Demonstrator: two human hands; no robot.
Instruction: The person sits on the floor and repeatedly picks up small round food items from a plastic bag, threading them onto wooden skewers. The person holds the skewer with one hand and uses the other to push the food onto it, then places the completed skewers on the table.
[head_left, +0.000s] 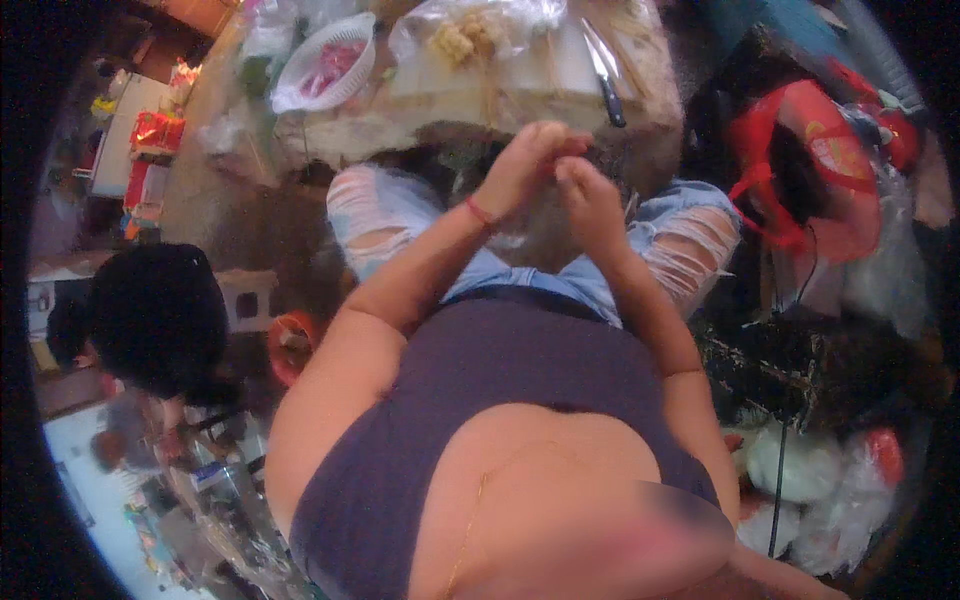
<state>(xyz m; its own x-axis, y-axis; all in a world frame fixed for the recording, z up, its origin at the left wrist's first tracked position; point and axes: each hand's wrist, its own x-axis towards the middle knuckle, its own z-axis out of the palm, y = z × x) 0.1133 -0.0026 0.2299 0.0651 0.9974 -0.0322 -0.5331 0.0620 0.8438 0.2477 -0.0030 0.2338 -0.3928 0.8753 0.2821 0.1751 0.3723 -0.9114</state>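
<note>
My left hand (529, 165), with a thin red string bracelet (478, 211) at its wrist, is raised over my lap in front of the table edge. My right hand (594, 201) is close beside it, fingers bent toward the left palm. The fingertips meet or nearly meet; whether anything small is between them is hidden. Beyond the hands, a kitchen knife (606, 79) with a black handle lies at the right of a white cutting board (525, 79). Pale yellowish food pieces (457, 41) rest on the board beside clear plastic (409, 34).
A white plastic basket (289, 94) of reddish meat-like pieces (334, 67) stands at the table's left. Thin sticks (626, 52) lie near the knife. To my right is a red bag (840, 165); white plastic bags (795, 465) are lower down. A black object (157, 319) is at my left.
</note>
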